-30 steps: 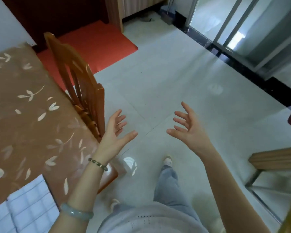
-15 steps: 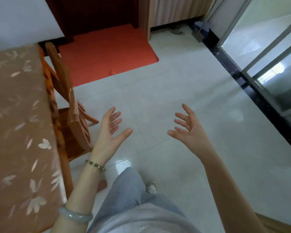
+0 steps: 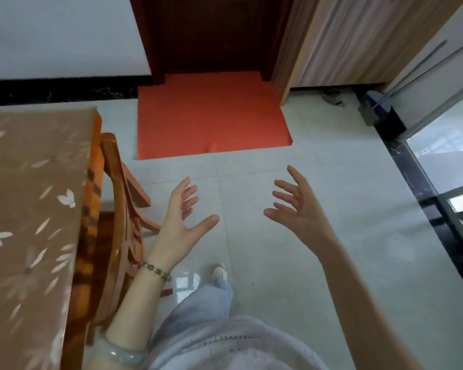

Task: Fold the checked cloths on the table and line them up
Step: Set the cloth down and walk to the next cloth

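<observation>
Both hands are up in the air over the pale floor [image 3: 292, 263], holding nothing: the left hand [image 3: 181, 222] has its fingers spread wide, and the right hand [image 3: 297, 209] is spread open too, palms facing each other. To the left a wooden chair [image 3: 123, 222] stands just beside the counter [image 3: 32, 196] with its brown leaf cover. No checked cloth can be seen, and farther off a red mat [image 3: 211, 121] lies by a dark door.
</observation>
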The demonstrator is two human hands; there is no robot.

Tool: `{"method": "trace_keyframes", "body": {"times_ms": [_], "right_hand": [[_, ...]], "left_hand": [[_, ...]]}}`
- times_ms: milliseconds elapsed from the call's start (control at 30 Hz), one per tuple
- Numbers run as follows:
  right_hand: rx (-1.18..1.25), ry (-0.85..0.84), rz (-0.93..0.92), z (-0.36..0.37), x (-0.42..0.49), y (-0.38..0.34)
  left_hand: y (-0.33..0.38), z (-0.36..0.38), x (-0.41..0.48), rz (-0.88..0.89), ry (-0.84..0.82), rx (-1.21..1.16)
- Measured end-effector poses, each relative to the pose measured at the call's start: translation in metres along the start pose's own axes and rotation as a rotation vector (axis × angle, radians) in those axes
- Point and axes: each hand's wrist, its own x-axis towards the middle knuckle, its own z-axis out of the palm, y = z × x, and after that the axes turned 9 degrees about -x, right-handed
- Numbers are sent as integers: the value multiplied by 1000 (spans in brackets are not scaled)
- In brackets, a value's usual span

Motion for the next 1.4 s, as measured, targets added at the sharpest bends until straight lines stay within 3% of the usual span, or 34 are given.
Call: {"method": "trace_keyframes", "body": {"times_ms": [333, 833, 1133, 1400], "right_hand": [[-80, -213, -95, 1, 205, -70], [-203, -609, -239, 44, 539, -180], [-221, -841, -257, 145, 657, -247], [-272, -1006, -305, 295, 742, -305]], "left_hand": [[49, -34, 177, 25, 133, -44], [98, -91, 428, 27, 541, -70], [98, -160, 491, 25, 838, -137], [74, -281, 546, 33, 1059, -190]]}}
